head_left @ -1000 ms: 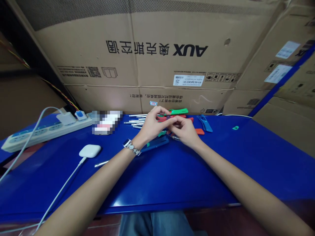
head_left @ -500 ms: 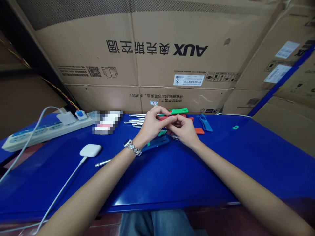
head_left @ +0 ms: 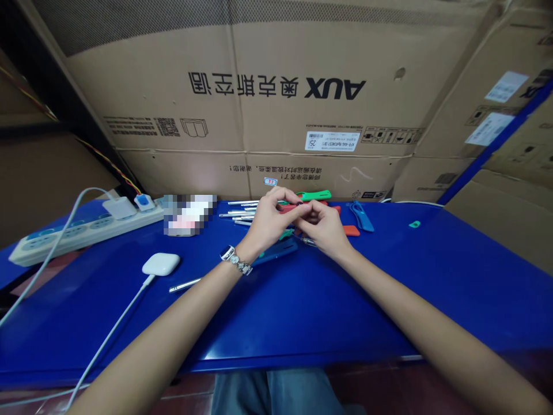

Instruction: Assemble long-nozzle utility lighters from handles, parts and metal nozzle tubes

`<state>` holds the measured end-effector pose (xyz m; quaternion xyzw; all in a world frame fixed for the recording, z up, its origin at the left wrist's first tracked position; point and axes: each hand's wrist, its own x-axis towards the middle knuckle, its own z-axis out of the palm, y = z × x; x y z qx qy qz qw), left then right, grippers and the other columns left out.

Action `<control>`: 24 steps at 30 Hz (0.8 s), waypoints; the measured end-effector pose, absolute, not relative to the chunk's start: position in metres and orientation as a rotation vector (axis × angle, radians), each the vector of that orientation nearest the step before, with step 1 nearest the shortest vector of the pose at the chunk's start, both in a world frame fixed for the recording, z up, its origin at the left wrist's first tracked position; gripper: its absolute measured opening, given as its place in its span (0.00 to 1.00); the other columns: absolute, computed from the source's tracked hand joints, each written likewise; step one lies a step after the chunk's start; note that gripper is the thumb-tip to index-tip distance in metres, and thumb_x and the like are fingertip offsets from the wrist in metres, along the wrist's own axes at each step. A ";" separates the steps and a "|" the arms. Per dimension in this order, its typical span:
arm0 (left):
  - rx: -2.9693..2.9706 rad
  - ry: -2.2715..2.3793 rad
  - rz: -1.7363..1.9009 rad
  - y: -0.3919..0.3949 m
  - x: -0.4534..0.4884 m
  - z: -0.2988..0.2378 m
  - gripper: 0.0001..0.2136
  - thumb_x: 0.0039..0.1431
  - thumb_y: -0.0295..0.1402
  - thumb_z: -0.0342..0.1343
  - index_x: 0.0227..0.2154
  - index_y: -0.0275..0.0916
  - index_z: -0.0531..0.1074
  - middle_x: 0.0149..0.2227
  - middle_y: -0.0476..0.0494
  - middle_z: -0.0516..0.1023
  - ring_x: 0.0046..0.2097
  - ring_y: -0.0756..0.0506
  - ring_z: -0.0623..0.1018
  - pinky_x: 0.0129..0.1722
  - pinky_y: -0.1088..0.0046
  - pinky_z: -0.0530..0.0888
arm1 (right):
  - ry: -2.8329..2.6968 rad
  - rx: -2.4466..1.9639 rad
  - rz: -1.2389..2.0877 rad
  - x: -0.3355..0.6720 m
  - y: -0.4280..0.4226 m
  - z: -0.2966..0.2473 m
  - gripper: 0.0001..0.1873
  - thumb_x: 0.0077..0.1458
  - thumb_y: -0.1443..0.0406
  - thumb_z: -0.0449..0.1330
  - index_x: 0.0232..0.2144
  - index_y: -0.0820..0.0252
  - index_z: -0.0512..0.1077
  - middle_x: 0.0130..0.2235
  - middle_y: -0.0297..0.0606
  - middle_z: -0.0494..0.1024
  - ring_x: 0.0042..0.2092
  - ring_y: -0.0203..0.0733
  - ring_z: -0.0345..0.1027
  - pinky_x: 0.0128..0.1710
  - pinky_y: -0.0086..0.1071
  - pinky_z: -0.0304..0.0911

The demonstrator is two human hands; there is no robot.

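At the back middle of the table my left hand (head_left: 273,220) and my right hand (head_left: 327,226) meet, thumbs and fingertips pinched together. Whatever they hold is small and mostly hidden by the fingers. Around and beneath them lie long-necked lighters with coloured plastic handles: a green handle (head_left: 316,195) behind, an orange handle (head_left: 351,230) to the right, and a blue handle (head_left: 279,251) in front. Red plastic (head_left: 285,208) shows just behind my fingers. Several metal tubes (head_left: 237,215) point left beside my left hand. One more blue piece (head_left: 362,217) lies right of my right hand.
A small green plastic piece (head_left: 415,224) lies at the right on the blue table (head_left: 294,317). On the left are a white charger case (head_left: 161,264) with its cable, a power strip (head_left: 82,233) and a blurred-out item (head_left: 190,214). Behind stands a large cardboard box (head_left: 276,127).
Both hands stay pinched together in nearly the same place, with only slight finger movement. The whole view shifts a little to the right.
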<state>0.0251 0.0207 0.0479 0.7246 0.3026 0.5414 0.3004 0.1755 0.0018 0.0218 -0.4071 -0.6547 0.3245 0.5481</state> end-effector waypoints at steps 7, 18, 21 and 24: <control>2.082 0.679 1.266 0.022 0.017 0.047 0.11 0.66 0.36 0.52 0.44 0.42 0.77 0.46 0.40 0.75 0.48 0.45 0.74 0.45 0.66 0.73 | -1.717 -0.940 0.906 0.183 -0.001 0.030 0.18 0.55 0.49 0.62 0.34 0.59 0.72 0.29 0.37 0.77 0.27 0.39 0.71 0.21 0.29 0.63; 1.990 0.795 1.386 0.021 0.022 0.047 0.10 0.59 0.39 0.61 0.39 0.39 0.75 0.43 0.42 0.77 0.45 0.45 0.75 0.46 0.65 0.72 | -1.513 -0.982 0.905 0.174 -0.001 0.025 0.22 0.47 0.48 0.68 0.28 0.57 0.66 0.24 0.32 0.73 0.23 0.38 0.69 0.18 0.29 0.61; 2.084 0.725 1.319 0.021 0.019 0.047 0.10 0.65 0.37 0.53 0.43 0.42 0.77 0.47 0.41 0.76 0.50 0.44 0.74 0.49 0.63 0.72 | -1.630 -0.967 0.894 0.180 -0.004 0.029 0.20 0.52 0.47 0.64 0.30 0.57 0.69 0.24 0.34 0.74 0.24 0.38 0.69 0.19 0.29 0.62; 2.100 0.722 1.323 0.021 0.017 0.048 0.09 0.64 0.36 0.54 0.40 0.41 0.78 0.46 0.41 0.76 0.50 0.44 0.74 0.49 0.63 0.72 | -1.707 -0.931 0.832 0.182 -0.007 0.029 0.19 0.56 0.48 0.61 0.34 0.58 0.71 0.27 0.36 0.76 0.27 0.39 0.71 0.24 0.31 0.66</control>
